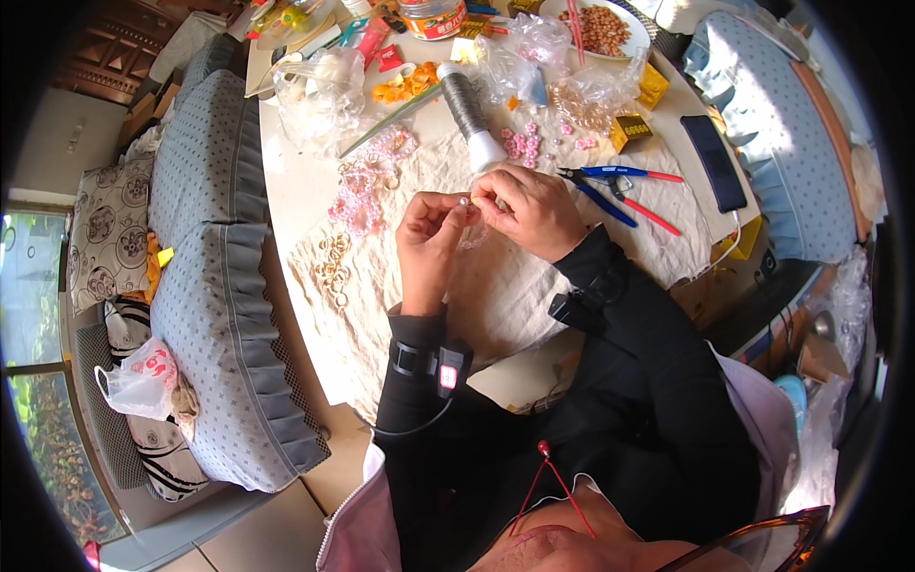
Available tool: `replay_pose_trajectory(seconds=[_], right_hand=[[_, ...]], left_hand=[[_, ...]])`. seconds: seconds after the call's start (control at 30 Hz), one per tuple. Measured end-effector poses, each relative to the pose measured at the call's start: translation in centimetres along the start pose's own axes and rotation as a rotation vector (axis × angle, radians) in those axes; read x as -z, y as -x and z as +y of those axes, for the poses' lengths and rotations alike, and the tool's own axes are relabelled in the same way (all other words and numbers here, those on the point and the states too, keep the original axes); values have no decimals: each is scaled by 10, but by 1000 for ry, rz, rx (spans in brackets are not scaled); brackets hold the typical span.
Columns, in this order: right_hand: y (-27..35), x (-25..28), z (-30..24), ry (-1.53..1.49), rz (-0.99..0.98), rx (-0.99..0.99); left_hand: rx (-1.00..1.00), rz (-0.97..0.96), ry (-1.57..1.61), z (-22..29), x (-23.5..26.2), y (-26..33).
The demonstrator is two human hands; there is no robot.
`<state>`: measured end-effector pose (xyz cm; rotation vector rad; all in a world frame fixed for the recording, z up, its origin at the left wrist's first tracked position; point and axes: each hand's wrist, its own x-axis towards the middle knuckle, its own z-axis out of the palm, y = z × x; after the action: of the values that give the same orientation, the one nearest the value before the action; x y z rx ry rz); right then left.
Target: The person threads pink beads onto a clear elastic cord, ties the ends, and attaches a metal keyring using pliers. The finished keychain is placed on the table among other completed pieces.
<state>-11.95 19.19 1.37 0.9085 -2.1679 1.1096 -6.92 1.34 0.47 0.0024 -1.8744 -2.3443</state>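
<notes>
The left hand [431, 238] has its thumb and forefinger pinched narrow on a small pale bead [465, 201], right where the two hands meet above the cloth [486, 296]. The right hand [530, 208] is drawn in close too, its fingers curled to a narrow pinch; from where I stand I can't tell whether they grip the bead or something finer. It looks next to weightless, hard and smooth, so I'd expect it to slip easily; best held by its sides with the very fingertips. A clear pinkish strand [471, 238] shows just under the hands, likely limp.

Farther out on the cloth lie tangled pink beadwork [360, 198], gold-coloured rings [334, 269], a grey spool [463, 103], and red-and-blue pliers [610, 173]. Crumpled clear plastic bags [319, 95] sit beyond, on the worktop [313, 367].
</notes>
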Motion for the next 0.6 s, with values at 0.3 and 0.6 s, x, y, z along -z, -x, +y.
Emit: replay_pose_trajectory(seconds=[0.3,0.6], right_hand=[[1,2,0,-24,-33,-52],[2,2,-1,-29,-20,-85]], left_hand=[[-116,4,-138,-1,-6,1],[-261,23,-663,6,-3,4]])
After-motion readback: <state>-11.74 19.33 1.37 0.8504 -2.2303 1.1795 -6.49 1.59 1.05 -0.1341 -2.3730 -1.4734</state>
